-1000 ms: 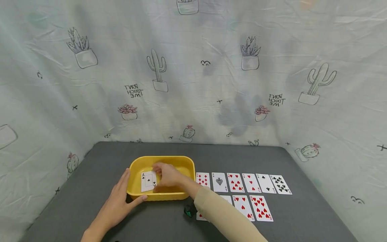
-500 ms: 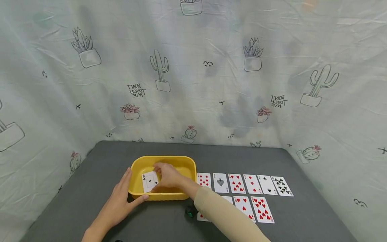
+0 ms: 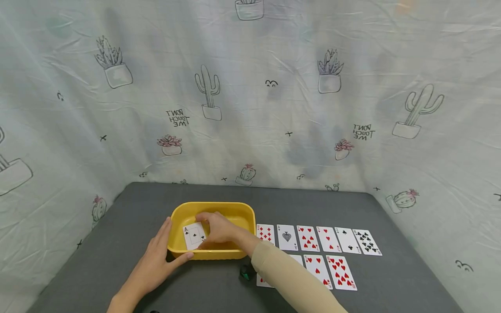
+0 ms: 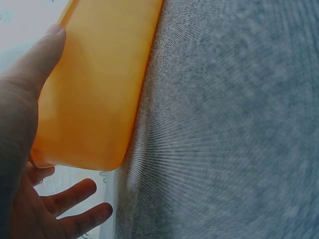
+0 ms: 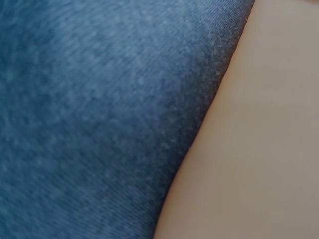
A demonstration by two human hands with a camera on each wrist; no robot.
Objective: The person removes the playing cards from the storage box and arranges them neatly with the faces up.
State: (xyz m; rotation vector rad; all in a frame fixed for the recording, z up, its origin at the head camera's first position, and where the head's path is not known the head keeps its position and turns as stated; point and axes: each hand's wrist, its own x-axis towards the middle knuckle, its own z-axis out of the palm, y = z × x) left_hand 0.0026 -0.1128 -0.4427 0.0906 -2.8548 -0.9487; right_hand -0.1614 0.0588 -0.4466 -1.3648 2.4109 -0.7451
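A yellow plastic tray (image 3: 235, 254) stands on the dark grey table. An ace of clubs playing card (image 3: 192, 237) lies face up at its left side. My right hand (image 3: 220, 228) reaches into the tray, with its thumb and a finger at opposite ends of the card's right side, holding it. The palm hides part of the tray floor. At the tray's front left corner, my left hand (image 3: 150, 263) steadies it, thumb along the front rim and straight fingers by the left side. In the left wrist view, the thumb touches the orange-looking tray wall (image 4: 97, 89), with the lower fingers spread apart.
To the right of the tray, face-up cards lie in two rows, including an ace of spades (image 3: 287, 237) and a red heart card (image 3: 341, 272). My right sleeve (image 3: 289, 276) covers part of the front row. A small black-and-green object (image 3: 246, 272) is beside the wrist.
The ace of clubs has turned slightly within the tray beside my right fingers. The head view has shifted a little; both hands otherwise keep nearly the same places.
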